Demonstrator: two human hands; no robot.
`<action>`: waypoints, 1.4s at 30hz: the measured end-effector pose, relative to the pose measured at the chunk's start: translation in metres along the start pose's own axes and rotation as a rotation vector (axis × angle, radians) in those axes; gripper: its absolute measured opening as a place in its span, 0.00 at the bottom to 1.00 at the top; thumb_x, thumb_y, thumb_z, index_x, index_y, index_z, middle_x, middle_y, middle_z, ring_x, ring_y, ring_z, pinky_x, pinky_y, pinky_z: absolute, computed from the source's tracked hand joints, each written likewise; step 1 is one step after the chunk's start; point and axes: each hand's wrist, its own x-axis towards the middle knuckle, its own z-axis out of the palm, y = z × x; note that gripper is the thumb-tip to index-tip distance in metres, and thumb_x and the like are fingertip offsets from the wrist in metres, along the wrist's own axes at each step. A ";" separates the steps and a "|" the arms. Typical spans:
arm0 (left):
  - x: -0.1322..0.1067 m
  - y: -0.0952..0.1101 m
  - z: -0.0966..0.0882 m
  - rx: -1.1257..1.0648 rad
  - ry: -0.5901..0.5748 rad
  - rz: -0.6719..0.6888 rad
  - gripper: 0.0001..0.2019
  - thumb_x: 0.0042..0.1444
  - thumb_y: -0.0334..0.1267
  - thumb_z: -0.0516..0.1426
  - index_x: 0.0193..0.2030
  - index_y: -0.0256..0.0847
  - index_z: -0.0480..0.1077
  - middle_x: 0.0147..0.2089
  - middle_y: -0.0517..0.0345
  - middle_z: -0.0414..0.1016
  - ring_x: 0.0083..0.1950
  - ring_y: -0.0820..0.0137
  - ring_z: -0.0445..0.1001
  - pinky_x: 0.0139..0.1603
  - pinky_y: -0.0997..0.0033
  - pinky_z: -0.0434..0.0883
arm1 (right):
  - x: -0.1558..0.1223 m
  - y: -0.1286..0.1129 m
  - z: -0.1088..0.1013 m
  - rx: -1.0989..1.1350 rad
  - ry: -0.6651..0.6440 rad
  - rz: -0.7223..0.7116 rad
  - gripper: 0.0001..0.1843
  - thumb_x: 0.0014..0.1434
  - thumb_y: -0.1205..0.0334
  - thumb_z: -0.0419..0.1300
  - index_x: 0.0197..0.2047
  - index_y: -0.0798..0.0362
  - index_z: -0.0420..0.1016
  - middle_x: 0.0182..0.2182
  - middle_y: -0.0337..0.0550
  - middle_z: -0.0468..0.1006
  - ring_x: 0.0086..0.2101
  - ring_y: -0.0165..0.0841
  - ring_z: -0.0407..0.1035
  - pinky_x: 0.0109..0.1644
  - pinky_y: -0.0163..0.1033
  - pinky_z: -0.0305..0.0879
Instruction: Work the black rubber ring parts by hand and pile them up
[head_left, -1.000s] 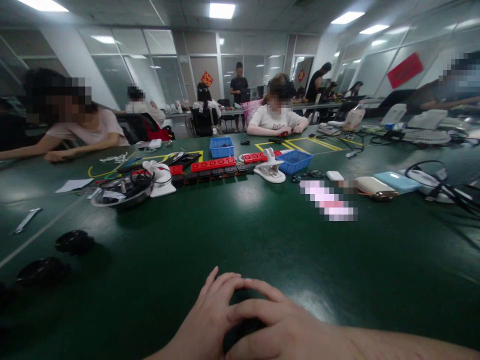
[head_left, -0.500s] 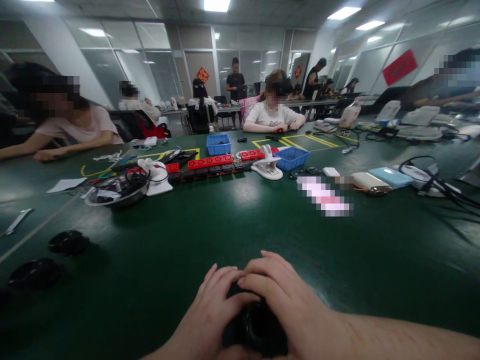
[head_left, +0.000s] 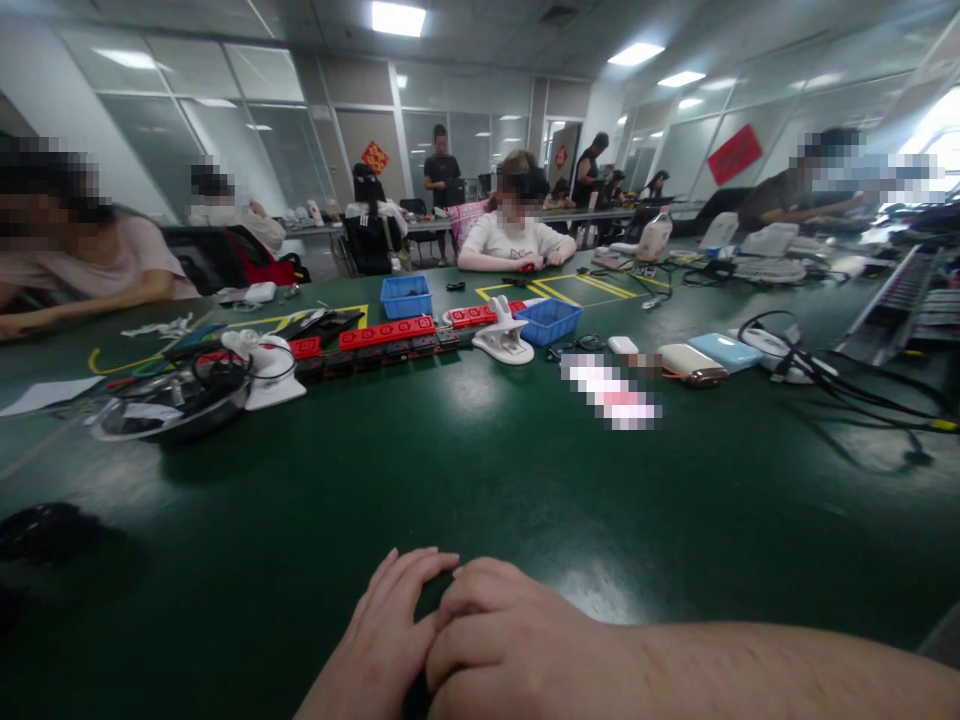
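Observation:
At the bottom of the head view my left hand and my right hand are close together above the table, their fingertips nearly meeting. Both are closed around a black rounded part, of which only a dark sliver shows between them. My right hand's curled fingers cover most of it. A similar black round part lies on the green table at the left edge, blurred.
Across the table are a metal bowl of small items, red strips on black pieces, a white clip stand and blue bins. Cables lie at right. A person sits opposite; others are behind.
The view has turned right, so the table things sit further left. My right hand has rolled over the black part, whose open round end showed before and is now hidden.

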 end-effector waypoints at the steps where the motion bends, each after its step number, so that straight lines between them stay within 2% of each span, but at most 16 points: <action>1: 0.000 -0.002 0.001 0.001 0.002 0.013 0.30 0.45 0.40 0.61 0.57 0.51 0.61 0.60 0.52 0.62 0.59 0.51 0.60 0.58 0.44 0.59 | 0.000 0.000 0.000 -0.011 -0.013 -0.016 0.09 0.61 0.60 0.52 0.35 0.52 0.72 0.39 0.32 0.75 0.44 0.30 0.61 0.57 0.40 0.51; 4: -0.002 -0.011 0.006 0.005 0.008 0.081 0.31 0.45 0.40 0.59 0.59 0.49 0.60 0.60 0.51 0.62 0.58 0.49 0.62 0.57 0.44 0.61 | -0.002 -0.001 0.001 -0.039 -0.066 -0.032 0.08 0.62 0.60 0.52 0.36 0.50 0.71 0.41 0.29 0.75 0.49 0.31 0.58 0.65 0.43 0.36; 7: -0.003 -0.017 0.009 0.000 -0.003 0.114 0.30 0.49 0.44 0.58 0.60 0.50 0.57 0.61 0.50 0.61 0.60 0.50 0.60 0.57 0.41 0.60 | -0.003 -0.004 -0.004 -0.019 -0.075 -0.005 0.09 0.63 0.60 0.49 0.42 0.49 0.70 0.45 0.28 0.73 0.52 0.31 0.56 0.65 0.46 0.28; 10: -0.003 -0.016 0.010 -0.015 0.009 0.086 0.34 0.49 0.48 0.58 0.62 0.49 0.53 0.61 0.49 0.60 0.60 0.51 0.60 0.58 0.42 0.59 | -0.002 -0.009 -0.014 0.047 0.011 0.116 0.10 0.62 0.59 0.50 0.44 0.49 0.68 0.45 0.34 0.73 0.52 0.31 0.57 0.64 0.47 0.32; 12: -0.002 -0.014 0.008 -0.023 0.009 0.068 0.37 0.45 0.48 0.61 0.62 0.51 0.52 0.61 0.49 0.60 0.60 0.50 0.60 0.58 0.42 0.57 | -0.001 -0.012 -0.018 0.082 0.099 0.217 0.13 0.59 0.55 0.53 0.43 0.52 0.68 0.42 0.39 0.74 0.48 0.32 0.61 0.62 0.46 0.41; 14: -0.001 -0.010 0.005 -0.028 -0.012 0.052 0.38 0.43 0.49 0.63 0.61 0.52 0.54 0.61 0.50 0.60 0.60 0.50 0.60 0.59 0.42 0.55 | 0.000 -0.012 -0.017 0.088 0.193 0.296 0.18 0.56 0.48 0.55 0.41 0.54 0.68 0.39 0.42 0.73 0.42 0.33 0.63 0.55 0.44 0.52; 17: 0.001 -0.006 0.001 -0.012 -0.030 0.010 0.34 0.44 0.50 0.62 0.59 0.52 0.59 0.60 0.50 0.61 0.60 0.51 0.60 0.59 0.41 0.53 | 0.000 -0.009 -0.009 0.031 0.252 0.347 0.23 0.52 0.41 0.56 0.37 0.54 0.68 0.36 0.42 0.72 0.37 0.33 0.62 0.46 0.42 0.57; 22: 0.002 -0.002 -0.003 0.010 -0.043 0.004 0.31 0.42 0.47 0.64 0.55 0.53 0.63 0.59 0.50 0.62 0.59 0.52 0.61 0.58 0.40 0.55 | 0.000 -0.003 -0.001 -0.050 0.127 0.301 0.19 0.50 0.46 0.60 0.34 0.53 0.70 0.31 0.39 0.72 0.34 0.32 0.61 0.43 0.40 0.58; 26: 0.002 0.000 -0.002 0.003 -0.025 0.007 0.28 0.43 0.39 0.62 0.54 0.52 0.64 0.58 0.52 0.63 0.59 0.52 0.61 0.58 0.39 0.56 | 0.002 -0.004 -0.010 0.024 -0.012 0.184 0.09 0.55 0.57 0.57 0.36 0.54 0.70 0.34 0.38 0.74 0.38 0.30 0.63 0.47 0.38 0.58; 28: 0.001 -0.001 -0.001 0.005 -0.018 0.008 0.29 0.43 0.39 0.61 0.55 0.52 0.63 0.58 0.52 0.63 0.59 0.51 0.61 0.57 0.39 0.56 | 0.003 -0.005 -0.012 0.072 -0.050 0.120 0.07 0.57 0.61 0.55 0.36 0.54 0.70 0.37 0.37 0.75 0.40 0.29 0.63 0.48 0.37 0.57; 32: 0.001 -0.007 0.002 -0.011 -0.010 0.040 0.30 0.44 0.46 0.62 0.56 0.51 0.62 0.59 0.51 0.62 0.58 0.50 0.61 0.58 0.39 0.56 | 0.002 -0.004 -0.006 0.107 -0.044 0.075 0.05 0.58 0.62 0.55 0.34 0.52 0.71 0.39 0.35 0.75 0.41 0.29 0.63 0.51 0.38 0.57; 35: 0.001 -0.010 0.003 -0.020 -0.026 0.072 0.30 0.46 0.46 0.60 0.58 0.52 0.60 0.59 0.50 0.62 0.58 0.49 0.61 0.57 0.36 0.56 | 0.001 -0.004 -0.002 0.101 -0.024 0.057 0.05 0.57 0.62 0.56 0.35 0.52 0.71 0.38 0.34 0.76 0.43 0.29 0.62 0.56 0.39 0.53; 38: 0.001 -0.010 0.002 -0.025 -0.050 0.054 0.32 0.48 0.47 0.58 0.61 0.52 0.56 0.59 0.50 0.61 0.59 0.50 0.60 0.57 0.37 0.55 | 0.001 -0.007 -0.011 0.125 -0.025 0.080 0.07 0.59 0.61 0.52 0.38 0.51 0.70 0.39 0.33 0.76 0.48 0.30 0.61 0.62 0.42 0.43; 40: 0.001 -0.009 0.001 -0.029 -0.047 0.051 0.32 0.49 0.49 0.58 0.61 0.52 0.55 0.60 0.50 0.61 0.59 0.50 0.60 0.58 0.38 0.55 | 0.001 -0.010 -0.021 0.153 -0.048 0.148 0.10 0.60 0.61 0.50 0.43 0.51 0.69 0.43 0.36 0.75 0.52 0.31 0.58 0.64 0.45 0.37; 42: 0.002 -0.008 -0.001 -0.034 -0.042 0.060 0.32 0.49 0.50 0.58 0.61 0.51 0.56 0.60 0.50 0.61 0.59 0.49 0.60 0.57 0.36 0.55 | 0.001 -0.013 -0.030 0.166 0.008 0.215 0.14 0.58 0.59 0.53 0.46 0.53 0.66 0.45 0.40 0.74 0.51 0.34 0.59 0.63 0.48 0.36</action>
